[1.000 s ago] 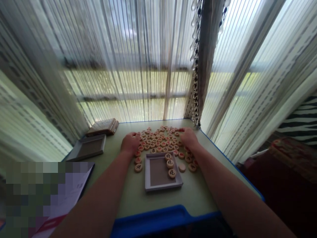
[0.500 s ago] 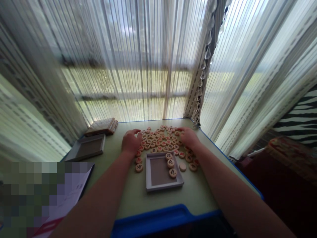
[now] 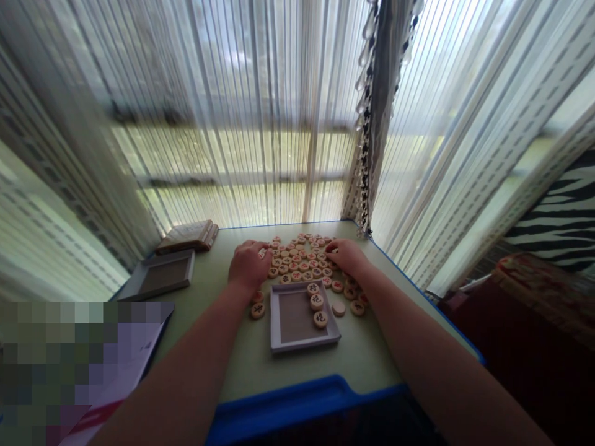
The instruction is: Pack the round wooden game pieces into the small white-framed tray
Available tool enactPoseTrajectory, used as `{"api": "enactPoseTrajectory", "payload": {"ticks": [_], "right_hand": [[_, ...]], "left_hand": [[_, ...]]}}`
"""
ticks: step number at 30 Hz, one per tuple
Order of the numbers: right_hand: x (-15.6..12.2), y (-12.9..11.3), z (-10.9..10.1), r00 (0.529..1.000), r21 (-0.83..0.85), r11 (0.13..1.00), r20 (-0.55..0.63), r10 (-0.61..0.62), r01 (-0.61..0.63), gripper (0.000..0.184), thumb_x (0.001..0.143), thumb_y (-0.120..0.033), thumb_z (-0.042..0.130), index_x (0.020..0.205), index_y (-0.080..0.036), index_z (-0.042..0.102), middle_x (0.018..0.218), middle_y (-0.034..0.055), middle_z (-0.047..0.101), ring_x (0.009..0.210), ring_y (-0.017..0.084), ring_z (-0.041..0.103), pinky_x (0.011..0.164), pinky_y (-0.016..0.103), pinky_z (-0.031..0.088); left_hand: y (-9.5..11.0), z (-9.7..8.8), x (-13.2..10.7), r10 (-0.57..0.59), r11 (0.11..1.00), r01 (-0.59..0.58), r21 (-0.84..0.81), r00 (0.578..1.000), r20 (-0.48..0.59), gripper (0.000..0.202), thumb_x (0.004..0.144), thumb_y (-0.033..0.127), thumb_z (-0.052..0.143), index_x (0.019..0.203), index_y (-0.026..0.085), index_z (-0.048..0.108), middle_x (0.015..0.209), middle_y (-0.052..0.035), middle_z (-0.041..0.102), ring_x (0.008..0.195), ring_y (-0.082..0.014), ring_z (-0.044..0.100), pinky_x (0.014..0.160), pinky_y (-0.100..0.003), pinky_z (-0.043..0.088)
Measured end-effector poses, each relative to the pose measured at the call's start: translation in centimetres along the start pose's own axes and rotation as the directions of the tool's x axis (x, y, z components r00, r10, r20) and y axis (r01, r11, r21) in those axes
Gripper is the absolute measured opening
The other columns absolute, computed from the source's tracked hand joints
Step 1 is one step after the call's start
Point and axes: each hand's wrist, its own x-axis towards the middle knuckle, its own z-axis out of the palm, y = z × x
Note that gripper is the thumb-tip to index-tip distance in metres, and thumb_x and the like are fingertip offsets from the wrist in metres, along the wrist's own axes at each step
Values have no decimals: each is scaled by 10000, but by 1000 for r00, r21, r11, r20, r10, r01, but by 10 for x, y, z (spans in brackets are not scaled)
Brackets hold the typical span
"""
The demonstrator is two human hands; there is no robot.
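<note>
Several round wooden game pieces (image 3: 300,257) with red or black characters lie spread on a pale green table (image 3: 260,353). My left hand (image 3: 248,265) rests palm down at the left edge of the spread, fingers curled onto the pieces. My right hand (image 3: 346,255) lies at the right edge, fingers stretched over the pieces. Just in front of both hands sits a shallow grey box tray (image 3: 300,317) with three pieces along its right side. A few loose pieces (image 3: 257,310) lie beside the tray.
A second shallow tray (image 3: 160,275) and a folded wooden board (image 3: 186,236) lie at the back left. Papers (image 3: 125,378) lie at the near left. The table has a blue rim (image 3: 297,402). Sheer curtains hang close behind the table. A zebra-patterned surface (image 3: 558,217) is at the right.
Both hands have drawn slightly inward and toward me over the spread, crowding the pieces closer together. The view has shifted a little.
</note>
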Motion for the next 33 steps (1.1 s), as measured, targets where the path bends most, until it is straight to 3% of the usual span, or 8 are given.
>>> {"api": "enactPoseTrajectory", "payload": {"ticks": [2,7,11,14,17,20,27,33], "right_hand": [[0,1,-1,1000,31,999,3,9,-9,234,687,-295,574,866,-188,681,856,42,675,802,169,592,701,229,416],[2,4,-1,997,113,992,59,50,-57,469,658,-260,589,1121,-187,569,855,16,674,722,138,596,625,201,413],[1,2,-3,993,56,997,108,42,-48,302,687,-319,563,929,-174,668,811,39,674,721,151,594,626,210,408],[0,0,-3,998,74,996,52,46,-50,304,717,-319,529,959,-190,660,815,37,672,721,151,593,643,214,414],[0,-2,-3,1000,69,997,-17,-26,28,278,729,-338,522,908,-196,680,877,45,658,762,152,585,699,216,413],[0,-4,-2,995,42,994,6,-102,102,292,703,-425,549,798,-196,702,869,59,643,769,163,571,715,233,412],[1,-4,0,994,83,992,35,-102,99,230,710,-249,541,885,-252,690,925,38,614,774,128,548,734,215,399],[1,-5,-5,996,-11,999,79,-48,49,243,666,-326,576,842,-198,683,831,42,648,706,142,557,628,210,399]], "left_hand": [[-1,0,0,7,1000,-7,13,1000,10,291,751,332,431,829,159,651,863,-79,617,836,-204,551,819,-331,416],[-1,-4,2,7,999,-8,44,1000,25,265,733,298,435,772,156,656,841,-77,629,842,-209,550,822,-328,415],[0,-7,2,8,998,-10,66,1000,25,267,738,297,429,767,156,653,834,-77,634,842,-212,548,828,-327,410],[1,-9,1,2,997,-4,78,999,33,266,745,304,427,771,161,650,840,-75,635,854,-213,544,834,-325,407],[2,-11,1,9,996,-13,87,999,40,266,750,307,425,778,164,647,846,-75,633,860,-213,540,843,-328,402],[4,-11,1,27,995,-31,93,999,40,270,752,308,425,773,156,647,839,-83,632,853,-213,540,842,-328,400],[8,-11,-2,67,990,-72,122,997,49,279,761,311,419,781,155,651,832,-83,635,851,-218,536,821,-327,402],[26,-18,-8,158,984,-164,66,983,93,293,774,327,412,809,157,649,846,-78,636,846,-209,535,831,-332,392]]}}
